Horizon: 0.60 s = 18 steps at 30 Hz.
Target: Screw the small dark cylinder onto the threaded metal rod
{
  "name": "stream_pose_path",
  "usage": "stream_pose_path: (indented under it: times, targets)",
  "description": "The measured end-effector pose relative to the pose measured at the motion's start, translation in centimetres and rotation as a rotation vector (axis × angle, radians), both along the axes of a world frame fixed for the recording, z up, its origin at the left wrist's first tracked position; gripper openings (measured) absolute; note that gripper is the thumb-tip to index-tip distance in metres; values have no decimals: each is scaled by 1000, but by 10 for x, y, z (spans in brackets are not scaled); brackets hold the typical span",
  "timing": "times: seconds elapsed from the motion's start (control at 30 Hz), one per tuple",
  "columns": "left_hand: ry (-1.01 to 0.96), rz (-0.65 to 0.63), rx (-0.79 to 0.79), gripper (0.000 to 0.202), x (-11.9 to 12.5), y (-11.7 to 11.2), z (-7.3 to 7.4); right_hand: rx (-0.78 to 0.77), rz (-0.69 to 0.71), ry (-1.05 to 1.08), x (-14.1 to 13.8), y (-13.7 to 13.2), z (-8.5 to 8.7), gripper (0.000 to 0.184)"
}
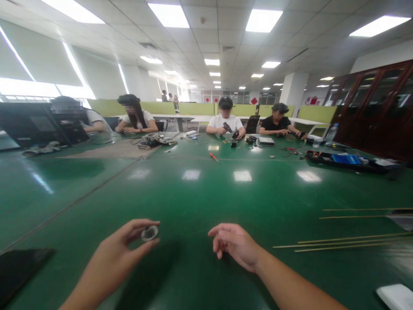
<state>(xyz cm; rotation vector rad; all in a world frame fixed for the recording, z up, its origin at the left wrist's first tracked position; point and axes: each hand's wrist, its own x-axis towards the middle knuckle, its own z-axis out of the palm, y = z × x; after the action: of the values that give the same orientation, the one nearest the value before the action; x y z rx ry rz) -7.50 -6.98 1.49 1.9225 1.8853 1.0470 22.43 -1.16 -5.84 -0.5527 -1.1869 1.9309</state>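
My left hand hovers above the green table and pinches a small round grey disc between thumb and fingertips. My right hand hangs a short way to the right of it, fingers loosely curled and pointing down, with nothing in them. The two hands do not touch. Several thin yellowish sticks lie on the table to the right of my right hand.
A dark flat object lies at the near left, a white object at the near right corner. A red-handled screwdriver lies mid-table. Several other people sit at the far side among tools, a laptop and a black tray.
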Motion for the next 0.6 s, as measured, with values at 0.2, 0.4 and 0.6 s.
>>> stream_pose_path:
  times: [0.2, 0.4, 0.6]
  targets:
    - [52, -303, 12, 33, 82, 62, -16, 304, -432, -315, 3, 4, -2, 48]
    - [84, -430, 33, 32, 84, 65, -56, 495, -557, -668, 2, 3, -14, 64]
    - [35, -398, 19, 34, 85, 62, -60, 518, -505, -722, 3, 0, -10, 56]
